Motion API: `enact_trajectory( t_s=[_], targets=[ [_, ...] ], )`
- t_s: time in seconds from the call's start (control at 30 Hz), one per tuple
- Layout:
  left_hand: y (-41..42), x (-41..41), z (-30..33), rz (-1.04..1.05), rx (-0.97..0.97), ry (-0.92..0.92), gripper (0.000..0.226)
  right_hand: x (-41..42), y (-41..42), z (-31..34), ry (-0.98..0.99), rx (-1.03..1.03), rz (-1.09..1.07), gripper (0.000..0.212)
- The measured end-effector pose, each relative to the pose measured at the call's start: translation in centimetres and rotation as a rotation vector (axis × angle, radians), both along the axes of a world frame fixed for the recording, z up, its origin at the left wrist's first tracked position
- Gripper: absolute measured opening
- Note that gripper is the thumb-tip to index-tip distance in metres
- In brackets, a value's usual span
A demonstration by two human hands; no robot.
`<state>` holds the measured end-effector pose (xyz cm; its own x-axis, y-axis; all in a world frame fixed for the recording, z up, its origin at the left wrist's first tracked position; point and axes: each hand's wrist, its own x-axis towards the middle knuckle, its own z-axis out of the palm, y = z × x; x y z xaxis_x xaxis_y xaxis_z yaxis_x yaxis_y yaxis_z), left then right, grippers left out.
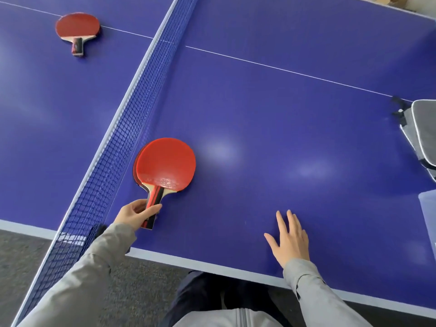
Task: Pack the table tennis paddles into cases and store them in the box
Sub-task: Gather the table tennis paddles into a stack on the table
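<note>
Two stacked red paddles (166, 161) lie on the blue table beside the net, handles toward me. My left hand (134, 214) grips their handles, fingers curled round them. My right hand (290, 237) rests flat on the table near the front edge, fingers straight, holding nothing. Another pair of red paddles (76, 27) lies beyond the net at the far left. Grey paddle cases (422, 133) with white piping lie at the right edge, partly cut off by the frame.
The blue net (132, 128) runs diagonally from the near left to the far middle. A pale translucent container (428, 218) shows at the right edge below the cases. A white line (283, 69) crosses the table. Grey carpet lies below the table edge.
</note>
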<state>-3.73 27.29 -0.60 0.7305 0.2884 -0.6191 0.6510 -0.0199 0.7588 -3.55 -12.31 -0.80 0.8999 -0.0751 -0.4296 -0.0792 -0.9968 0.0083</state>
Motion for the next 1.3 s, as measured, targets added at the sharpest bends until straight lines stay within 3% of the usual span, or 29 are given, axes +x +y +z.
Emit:
enact_trajectory(
  t_s=[0.4,0.7,0.87,0.97,1.1,1.23,1.3],
  targets=[
    [-0.6,-0.9,-0.3,0.099,0.187,0.033,0.034,0.1,0.4,0.2,0.005,-0.012,0.001,0.071],
    [-2.2,-1.3,0.7,0.083,0.197,-0.003,0.032,0.3,0.8,0.6,0.042,0.006,-0.033,0.072],
    [-3.0,-1.1,1.4,0.0,0.4,0.038,0.043,0.6,0.6,0.9,0.04,0.038,-0.055,0.074],
    [-4.3,-1.3,2.2,-0.008,0.558,0.049,0.069,0.8,0.6,1.3,0.029,0.062,-0.069,0.074],
    [-6.4,-2.1,2.9,-0.206,0.887,-0.165,0.078,0.8,0.1,2.0,0.021,0.083,-0.096,0.075],
    [-9.7,-1.7,3.6,-0.541,0.977,-0.356,0.074,0.5,-1.3,3.1,-0.007,0.091,-0.128,0.074],
    [-11.7,-0.9,4.2,-0.724,0.989,-0.361,0.094,0.0,-2.3,3.7,-0.015,0.087,-0.154,0.072]
  ],
)
